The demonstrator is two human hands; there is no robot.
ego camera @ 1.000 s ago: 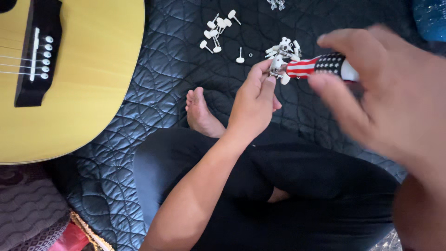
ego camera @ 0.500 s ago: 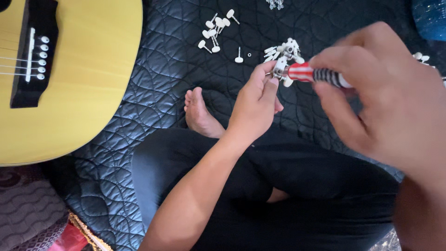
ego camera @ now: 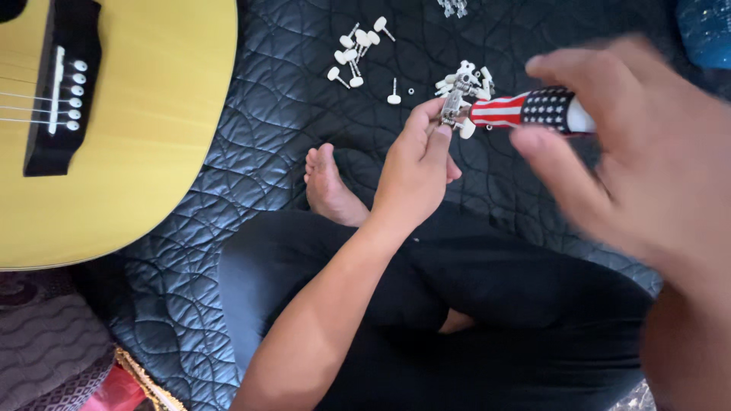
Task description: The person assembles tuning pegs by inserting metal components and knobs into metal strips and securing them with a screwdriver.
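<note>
My left hand (ego camera: 415, 171) pinches a small metal tuning machine (ego camera: 451, 113) with a white knob, held above my crossed legs. My right hand (ego camera: 632, 152), close to the camera and blurred, grips a screwdriver (ego camera: 525, 109) whose handle has red and white stripes and a dark starred band. The screwdriver's tip end meets the tuning machine. Just beyond them a small heap of white-knobbed tuners (ego camera: 461, 78) lies on the dark quilted cover (ego camera: 259, 137).
A yellow acoustic guitar body (ego camera: 137, 137) with black bridge and white pins lies at the left. More loose white tuner parts (ego camera: 354, 49) sit on the quilt farther back. My bare foot (ego camera: 327, 186) rests below them. A patterned cushion (ego camera: 46, 342) is at bottom left.
My right hand has turned and shifted with the screwdriver, so more of the striped handle shows now. The left hand stays in place on the tuning machine.
</note>
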